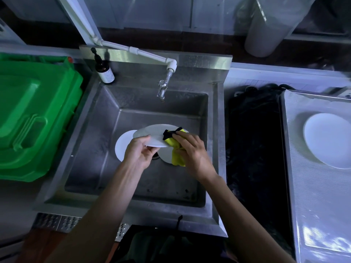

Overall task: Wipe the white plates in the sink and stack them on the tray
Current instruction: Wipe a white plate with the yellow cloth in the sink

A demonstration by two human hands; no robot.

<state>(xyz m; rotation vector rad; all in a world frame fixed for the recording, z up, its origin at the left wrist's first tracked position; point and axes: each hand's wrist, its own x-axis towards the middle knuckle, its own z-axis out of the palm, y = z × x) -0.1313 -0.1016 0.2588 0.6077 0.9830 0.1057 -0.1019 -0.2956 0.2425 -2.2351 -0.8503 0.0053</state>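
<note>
- White plate [152, 135] held above the sink [106, 114], its near rim pinched by the left hand [139, 153].
- Right hand [191, 150] grips a yellow cloth [175, 149] against that plate.

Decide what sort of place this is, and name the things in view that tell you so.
Probably a dishwashing station in a commercial or canteen kitchen: a deep stainless steel sink with a wall-fed tap, a metal tray for stacking white plates, and a large green bin beside the sink.

single head cam, wide-angle, looking steeply down and forward from right above the sink [214, 149], close in, green bin [36, 118] left of it, tray [303, 196] to its right
</note>
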